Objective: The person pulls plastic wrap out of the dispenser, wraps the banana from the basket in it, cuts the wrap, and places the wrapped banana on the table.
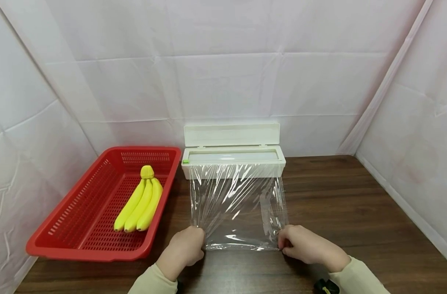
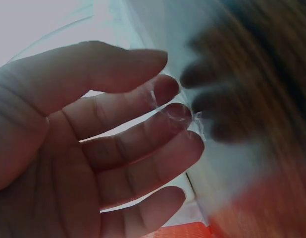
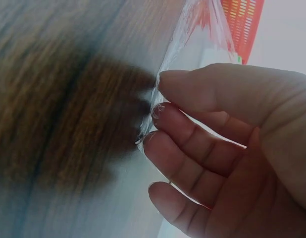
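Observation:
A sheet of clear cling film [image 1: 238,208] stretches from a white dispenser box [image 1: 234,170] toward the front of the table. My left hand [image 1: 186,245] pinches the sheet's near left corner. At the near right corner, my right hand [image 1: 304,245] pinches the film. In the left wrist view, thin film lies across the left fingertips [image 2: 180,111], with the thumb close to the index finger. The right wrist view shows the film's edge at the thumb and fingertips of the right hand [image 3: 202,134]. The dispenser's lid [image 1: 232,134] stands raised.
A red plastic basket [image 1: 72,255] stands on the left, holding a bunch of yellow bananas [image 1: 144,204]. A small green piece [image 1: 185,161] sits on the dispenser's left end. The dark wooden table [image 1: 330,200] is bordered by white cloth walls [image 1: 223,81].

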`<action>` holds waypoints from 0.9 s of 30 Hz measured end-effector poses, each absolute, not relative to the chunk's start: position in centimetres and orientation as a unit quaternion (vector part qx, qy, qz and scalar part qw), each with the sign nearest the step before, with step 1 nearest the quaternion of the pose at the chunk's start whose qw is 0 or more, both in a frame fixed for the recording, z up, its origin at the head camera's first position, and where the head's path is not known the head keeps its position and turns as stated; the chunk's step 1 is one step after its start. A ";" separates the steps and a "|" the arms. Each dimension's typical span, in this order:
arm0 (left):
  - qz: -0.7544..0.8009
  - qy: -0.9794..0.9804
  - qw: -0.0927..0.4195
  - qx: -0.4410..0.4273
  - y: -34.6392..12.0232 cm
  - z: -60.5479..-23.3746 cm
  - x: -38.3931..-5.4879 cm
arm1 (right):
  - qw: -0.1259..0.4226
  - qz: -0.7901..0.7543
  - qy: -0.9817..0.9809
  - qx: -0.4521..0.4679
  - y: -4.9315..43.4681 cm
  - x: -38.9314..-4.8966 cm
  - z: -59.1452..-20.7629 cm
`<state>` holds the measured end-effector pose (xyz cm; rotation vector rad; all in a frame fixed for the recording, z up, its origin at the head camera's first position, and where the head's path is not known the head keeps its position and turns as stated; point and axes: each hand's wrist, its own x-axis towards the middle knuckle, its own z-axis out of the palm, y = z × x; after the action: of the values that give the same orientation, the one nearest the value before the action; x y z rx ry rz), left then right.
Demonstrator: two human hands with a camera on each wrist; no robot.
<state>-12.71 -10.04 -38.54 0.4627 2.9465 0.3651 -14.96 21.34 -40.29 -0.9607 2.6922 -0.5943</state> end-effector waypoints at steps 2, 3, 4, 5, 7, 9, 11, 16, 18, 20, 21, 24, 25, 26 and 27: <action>0.120 0.978 0.070 0.155 -10.1 -38.5 -12.7 | 0.114 -0.199 0.917 -0.327 21.3 -14.9 -40.3; 0.123 0.978 0.074 0.154 -10.1 -38.5 -12.7 | 0.114 -0.198 0.917 -0.327 21.3 -14.9 -40.3; 0.127 0.977 0.078 0.152 -10.2 -38.5 -12.7 | 0.114 -0.199 0.917 -0.328 21.3 -14.9 -40.3; 0.136 0.976 0.081 0.151 -10.2 -38.5 -12.6 | 0.114 -0.199 0.917 -0.328 21.3 -14.9 -40.3; 0.155 0.973 0.088 0.150 -10.3 -38.5 -12.6 | 0.113 -0.200 0.916 -0.328 21.2 -14.8 -40.4; 0.176 0.969 0.088 0.152 -10.3 -38.5 -12.6 | 0.117 -0.205 0.917 -0.323 21.2 -14.8 -40.4; 0.188 0.966 0.085 0.156 -10.3 -38.5 -12.6 | 0.125 -0.209 0.917 -0.316 21.2 -14.7 -40.3; 0.190 0.966 0.074 0.159 -10.4 -38.5 -12.7 | 0.138 -0.218 0.918 -0.300 21.1 -14.8 -40.3; 0.190 0.966 0.075 0.158 -10.4 -38.5 -12.8 | 0.133 -0.218 0.919 -0.299 21.0 -14.9 -40.4; 0.192 0.966 0.078 0.156 -10.4 -38.5 -12.8 | 0.126 -0.217 0.920 -0.303 21.0 -14.9 -40.4; 0.192 0.966 0.081 0.155 -10.4 -38.5 -12.8 | 0.122 -0.216 0.920 -0.304 21.0 -15.0 -40.4; 0.185 0.967 0.085 0.151 -10.4 -38.5 -12.9 | 0.120 -0.217 0.920 -0.304 20.9 -15.0 -40.5; 0.185 0.967 0.088 0.149 -10.4 -38.5 -13.0 | 0.122 -0.218 0.920 -0.303 20.9 -15.0 -40.5; 0.183 0.968 0.092 0.147 -10.4 -38.5 -13.0 | 0.123 -0.218 0.920 -0.301 20.9 -15.1 -40.6; 0.179 0.968 0.094 0.146 -10.3 -38.4 -13.0 | 0.125 -0.218 0.920 -0.300 20.9 -15.1 -40.6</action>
<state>-13.01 -10.32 -38.43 0.4336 2.8724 0.5309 -15.08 20.92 -40.57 -0.8732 2.6819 -0.6360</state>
